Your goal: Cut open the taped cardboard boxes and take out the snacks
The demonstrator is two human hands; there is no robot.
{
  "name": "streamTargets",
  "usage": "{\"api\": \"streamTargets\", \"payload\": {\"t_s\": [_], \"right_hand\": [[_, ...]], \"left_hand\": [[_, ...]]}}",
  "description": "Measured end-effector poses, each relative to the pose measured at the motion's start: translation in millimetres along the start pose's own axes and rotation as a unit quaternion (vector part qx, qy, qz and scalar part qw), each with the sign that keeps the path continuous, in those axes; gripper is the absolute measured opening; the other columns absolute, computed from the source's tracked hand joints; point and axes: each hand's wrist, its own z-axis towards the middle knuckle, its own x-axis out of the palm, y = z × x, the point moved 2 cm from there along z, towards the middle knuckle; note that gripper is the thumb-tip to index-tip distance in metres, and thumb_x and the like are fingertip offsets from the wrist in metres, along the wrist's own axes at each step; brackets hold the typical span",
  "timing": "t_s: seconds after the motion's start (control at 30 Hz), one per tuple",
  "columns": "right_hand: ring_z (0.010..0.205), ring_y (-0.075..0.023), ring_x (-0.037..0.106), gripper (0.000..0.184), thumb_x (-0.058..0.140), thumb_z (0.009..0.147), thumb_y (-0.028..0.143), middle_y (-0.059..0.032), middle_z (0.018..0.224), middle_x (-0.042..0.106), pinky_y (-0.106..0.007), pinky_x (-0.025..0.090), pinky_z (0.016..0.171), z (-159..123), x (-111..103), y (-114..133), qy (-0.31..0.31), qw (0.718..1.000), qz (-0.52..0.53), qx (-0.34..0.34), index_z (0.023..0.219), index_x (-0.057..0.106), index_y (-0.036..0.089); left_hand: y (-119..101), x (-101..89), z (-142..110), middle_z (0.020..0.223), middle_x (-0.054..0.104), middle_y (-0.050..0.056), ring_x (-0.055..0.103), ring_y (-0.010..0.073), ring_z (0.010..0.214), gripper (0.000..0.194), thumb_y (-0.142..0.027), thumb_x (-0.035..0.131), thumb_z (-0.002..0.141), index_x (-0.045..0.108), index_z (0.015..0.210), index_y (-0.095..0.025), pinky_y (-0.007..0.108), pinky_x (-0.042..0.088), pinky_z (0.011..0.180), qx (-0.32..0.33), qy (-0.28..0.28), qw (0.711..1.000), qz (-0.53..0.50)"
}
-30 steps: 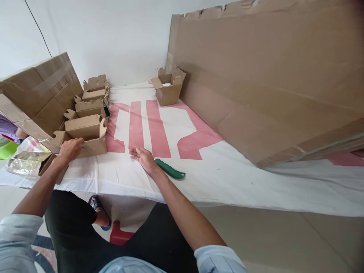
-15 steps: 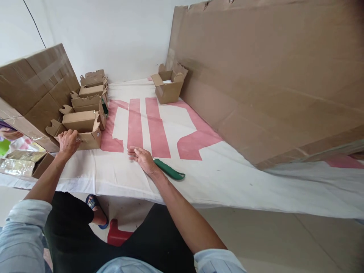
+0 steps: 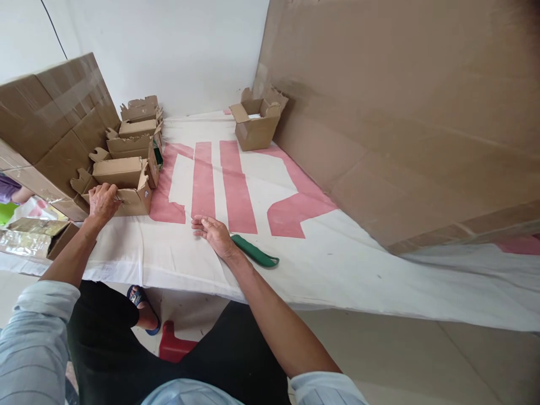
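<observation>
My left hand (image 3: 103, 202) has its fingers hooked over the near wall of an open-topped cardboard box (image 3: 134, 203), the closest in a row at the table's left. The fingertips are hidden inside the box. On the cloth in the middle lies my right hand (image 3: 214, 233), its fingers loosely extended and nothing seen in them. Beside its wrist is a slim green cloth item (image 3: 257, 251) with a small loop at one end. Something dark green (image 3: 157, 154) shows at the right side of another box (image 3: 133, 146) farther back in the row.
A large cardboard carton (image 3: 54, 118) stands behind the row. Another open box (image 3: 258, 126) sits at the back beside a big cardboard panel (image 3: 400, 124) on the right. A white cloth with pink shapes covers the table (image 3: 329, 275). A small taped box (image 3: 29, 239) lies front left.
My left hand and the nearest box have shifted slightly away and to the left across the cloth. My right hand and the green item stay in place. The view has tilted a little.
</observation>
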Motion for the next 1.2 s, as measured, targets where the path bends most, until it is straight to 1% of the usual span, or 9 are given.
{"api": "streamTargets", "payload": {"t_s": [0.33,0.6,0.73,0.8,0.83,0.97,1.07,1.13,1.2], "right_hand": [[0.107,-0.0276,0.082,0.062,0.104,0.076,0.075,-0.0082,0.112,0.089,-0.042,0.068,0.092,1.6,-4.9,-1.5,0.015,1.0,-0.021,-0.01,0.111,0.089,0.027],[0.102,-0.0287,0.081,0.067,0.101,0.071,0.079,-0.0092,0.107,0.088,-0.044,0.069,0.088,-1.4,1.5,4.4,0.005,0.998,-0.065,-0.027,0.109,0.087,0.025],[0.107,-0.0325,0.081,0.06,0.089,0.085,0.078,-0.0111,0.111,0.088,-0.048,0.069,0.091,-18.5,-3.0,17.2,-0.013,0.978,-0.187,-0.089,0.113,0.087,0.025],[0.108,-0.0339,0.08,0.053,0.08,0.095,0.073,-0.0117,0.113,0.087,-0.051,0.068,0.094,-32.5,-13.3,25.5,-0.032,0.944,-0.296,-0.143,0.115,0.087,0.025],[0.108,-0.0343,0.08,0.049,0.076,0.098,0.07,-0.0119,0.114,0.087,-0.052,0.067,0.097,-40.4,-20.4,29.7,-0.039,0.917,-0.356,-0.177,0.115,0.087,0.025],[0.115,-0.0372,0.074,0.034,0.068,0.104,0.053,-0.0151,0.116,0.085,-0.057,0.062,0.106,-75.0,-59.4,43.3,-0.069,0.771,-0.558,-0.299,0.113,0.085,0.025],[0.116,-0.0379,0.069,0.031,0.066,0.104,0.046,-0.0161,0.117,0.083,-0.056,0.059,0.107,-97.8,-93.4,48.3,-0.112,0.685,-0.654,-0.301,0.119,0.083,0.025],[0.116,-0.0394,0.067,0.034,0.067,0.103,0.046,-0.0172,0.117,0.081,-0.055,0.057,0.103,-109.3,-112.0,49.2,-0.128,0.651,-0.695,-0.278,0.123,0.083,0.024],[0.117,-0.0407,0.066,0.038,0.068,0.101,0.047,-0.0181,0.118,0.079,-0.055,0.056,0.101,-116.6,-124.3,48.2,-0.134,0.632,-0.721,-0.248,0.125,0.082,0.022]], "left_hand": [[11.4,13.5,18.5,0.139,0.074,0.024,0.06,0.0516,0.146,0.032,-0.024,0.073,0.092,0.075,0.123,-0.021,0.066,0.038,0.128,0.015,-0.036,0.999,-0.008],[11.2,21.5,-5.4,0.147,0.069,0.027,0.056,0.0522,0.148,0.052,-0.019,0.079,0.086,0.071,0.137,-0.017,0.067,0.038,0.129,0.002,-0.061,0.998,-0.019],[5.4,20.2,-20.5,0.153,0.067,0.026,0.053,0.0499,0.154,0.068,-0.011,0.076,0.08,0.068,0.146,-0.017,0.066,0.039,0.131,0.0,-0.071,0.997,-0.027],[2.9,20.3,-28.2,0.159,0.065,0.026,0.052,0.0493,0.158,0.077,-0.009,0.074,0.077,0.065,0.153,-0.018,0.068,0.039,0.132,-0.002,-0.079,0.996,-0.04],[1.7,20.8,-32.3,0.163,0.064,0.026,0.051,0.0495,0.161,0.082,-0.008,0.074,0.076,0.064,0.157,-0.019,0.069,0.039,0.132,-0.003,-0.083,0.995,-0.047],[-6.2,25.5,-54.9,0.178,0.054,0.029,0.041,0.0517,0.173,0.09,-0.009,0.073,0.079,0.058,0.167,-0.017,0.071,0.037,0.135,-0.007,-0.103,0.992,-0.075],[-15.6,31.6,-81.5,0.181,0.052,0.027,0.04,0.0514,0.174,0.085,-0.012,0.073,0.086,0.057,0.17,-0.019,0.071,0.039,0.135,0.004,-0.134,0.984,-0.116],[-20.9,38.0,-102.8,0.18,0.055,0.025,0.046,0.0496,0.17,0.077,-0.015,0.071,0.092,0.06,0.167,-0.02,0.07,0.042,0.133,0.009,-0.15,0.978,-0.146],[-25.2,47.5,-124.7,0.176,0.059,0.024,0.054,0.0469,0.164,0.065,-0.017,0.069,0.097,0.065,0.162,-0.02,0.066,0.047,0.132,0.012,-0.144,0.975,-0.168]]}}
